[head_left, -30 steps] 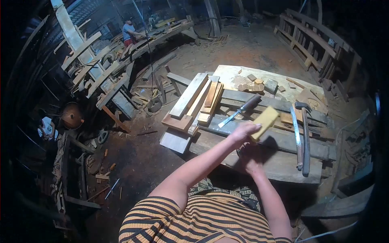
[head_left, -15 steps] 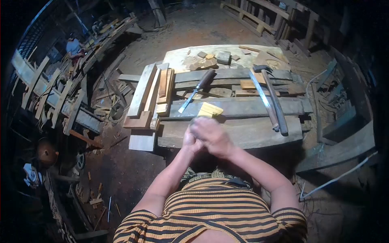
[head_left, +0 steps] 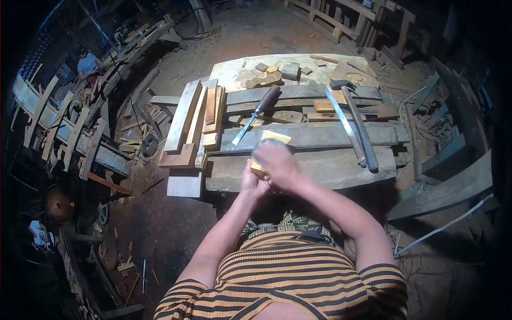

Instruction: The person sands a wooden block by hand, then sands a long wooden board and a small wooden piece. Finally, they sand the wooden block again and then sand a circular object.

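Note:
A yellowish wooden block [head_left: 277, 137] is held in front of my body, over the near edge of the workbench. My left hand [head_left: 254, 181] grips its lower end from the left and below. Across the block's middle lies my right hand [head_left: 277, 162], blurred by motion; its fingers are smeared, and a dark shape under them is too unclear to name. Beyond the hands a chisel [head_left: 258, 111] with a dark handle rests on the boards. A hammer [head_left: 356, 122] and a long metal blade with a handle [head_left: 345, 125] lie to the right.
Stacked wooden pieces [head_left: 184, 120] lie at the bench's left. Small offcuts [head_left: 290, 70] sit on its far part. A co-worker [head_left: 88, 65] is at another cluttered bench, far left. Wooden frames [head_left: 341, 24] stand far right, and a beam [head_left: 448, 192] lies at the near right.
The view has swung right since the first frame. The block has come in front of my body, and my right hand has moved from beneath it to over it.

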`<act>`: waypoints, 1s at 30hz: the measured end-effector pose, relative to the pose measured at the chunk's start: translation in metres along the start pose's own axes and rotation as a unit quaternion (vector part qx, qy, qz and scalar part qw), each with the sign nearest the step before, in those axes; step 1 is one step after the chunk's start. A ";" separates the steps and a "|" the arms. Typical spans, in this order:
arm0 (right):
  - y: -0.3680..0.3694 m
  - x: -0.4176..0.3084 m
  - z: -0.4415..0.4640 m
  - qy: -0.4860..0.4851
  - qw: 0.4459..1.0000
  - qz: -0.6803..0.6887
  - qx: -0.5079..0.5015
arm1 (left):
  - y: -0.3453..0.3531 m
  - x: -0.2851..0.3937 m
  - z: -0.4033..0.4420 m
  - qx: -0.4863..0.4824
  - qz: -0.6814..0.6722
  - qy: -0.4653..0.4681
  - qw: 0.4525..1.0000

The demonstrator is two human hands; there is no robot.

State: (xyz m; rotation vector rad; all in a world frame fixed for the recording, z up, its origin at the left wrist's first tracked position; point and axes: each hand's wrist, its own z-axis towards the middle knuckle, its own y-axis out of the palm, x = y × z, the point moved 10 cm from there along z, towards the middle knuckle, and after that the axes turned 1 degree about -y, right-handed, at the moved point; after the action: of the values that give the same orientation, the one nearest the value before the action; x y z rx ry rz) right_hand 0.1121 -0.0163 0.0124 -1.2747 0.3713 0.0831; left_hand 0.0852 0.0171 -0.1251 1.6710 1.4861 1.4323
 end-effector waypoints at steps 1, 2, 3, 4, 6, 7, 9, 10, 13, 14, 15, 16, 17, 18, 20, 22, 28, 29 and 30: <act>-0.006 -0.022 -0.020 -0.045 0.993 0.042 0.096 | 0.011 0.003 -0.005 0.000 -0.072 0.033 0.997; -0.015 -0.038 -0.041 -0.090 0.974 0.083 0.191 | -0.005 0.000 -0.009 -0.003 -0.075 0.022 0.997; -0.011 -0.041 -0.041 -0.073 0.974 0.140 0.165 | 0.008 -0.002 -0.008 -0.072 -0.123 -0.008 0.990; -0.011 -0.035 -0.039 -0.069 0.974 0.141 0.164 | 0.020 -0.005 -0.010 -0.138 -0.170 -0.037 0.975; -0.016 -0.020 -0.026 -0.136 0.970 0.104 0.171 | 0.011 0.004 -0.005 0.019 -0.019 0.023 0.999; 0.000 0.008 -0.010 -0.080 0.984 0.090 0.128 | -0.002 -0.004 -0.001 -0.001 -0.058 -0.046 0.997; -0.003 0.055 0.006 0.039 0.984 0.105 0.136 | 0.011 -0.009 -0.006 -0.002 -0.009 -0.051 0.999; -0.001 0.070 0.009 0.088 0.979 0.120 0.141 | 0.015 -0.005 -0.012 0.039 0.007 -0.036 0.999; -0.004 0.052 0.002 0.080 0.977 0.079 0.180 | 0.019 -0.007 -0.005 -0.100 -0.040 -0.061 0.992; 0.001 0.033 -0.002 0.046 0.989 0.095 0.108 | 0.019 -0.008 -0.003 -0.101 -0.040 -0.060 0.992; -0.001 -0.001 -0.016 -0.019 0.988 0.072 0.134 | 0.019 -0.005 -0.005 -0.042 -0.132 -0.030 0.990; -0.004 -0.028 -0.027 -0.083 0.983 0.050 0.159 | 0.011 -0.003 -0.007 0.018 -0.223 0.000 0.975; -0.006 -0.030 -0.029 -0.082 0.983 0.051 0.158 | 0.010 -0.003 -0.006 0.020 -0.223 -0.002 0.975; -0.012 -0.035 -0.034 -0.113 0.976 0.091 0.163 | 0.010 -0.001 -0.005 0.015 -0.167 0.009 0.986; -0.016 -0.025 -0.028 -0.119 0.972 0.097 0.176 | 0.011 0.002 -0.001 0.001 -0.053 0.027 0.998; -0.003 0.034 -0.001 -0.016 0.991 0.064 0.121 | 0.012 -0.007 -0.001 -0.066 -0.048 -0.060 0.995; -0.003 0.130 -0.002 0.183 0.880 0.412 0.150 | 0.046 0.019 -0.027 0.007 0.136 0.017 0.991; -0.013 0.133 -0.006 0.163 0.871 0.427 0.181 | 0.053 0.029 -0.029 0.013 0.237 0.056 0.970; -0.015 0.130 -0.007 0.163 0.871 0.428 0.180 | 0.061 0.038 -0.032 0.019 0.336 0.093 0.937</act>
State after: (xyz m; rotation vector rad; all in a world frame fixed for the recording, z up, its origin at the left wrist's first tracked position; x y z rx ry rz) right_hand 0.2368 -0.0461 -0.0163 -0.6697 1.1776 0.5304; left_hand 0.0762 0.0255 -0.0478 2.2515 1.0652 1.9570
